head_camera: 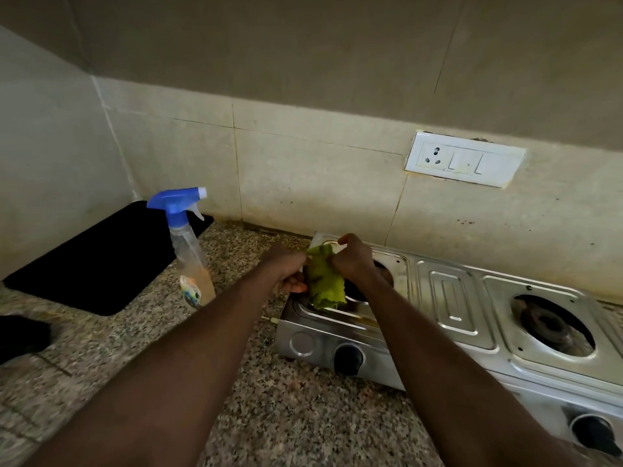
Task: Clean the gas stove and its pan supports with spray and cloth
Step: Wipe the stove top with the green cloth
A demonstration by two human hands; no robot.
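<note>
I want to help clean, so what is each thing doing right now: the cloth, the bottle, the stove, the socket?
Cloth: bunched, gripped by the left hand and right hand.
Spray bottle: upright on the counter, untouched.
Stove: right burner uncovered, no flame.
Socket: nothing plugged in.

- Stove (448, 291): pressed sheet metal, shiny, smudged near the left burner.
- Knobs (349, 358): black, matt plastic.
- Cloth (325, 281): green, crumpled, soft weave.
- Bottle (190, 261): clear plastic, blue glossy trigger.
- Surface (286, 416): speckled stone, smooth.
- Wall (303, 163): glazed tiles, stained.
</note>
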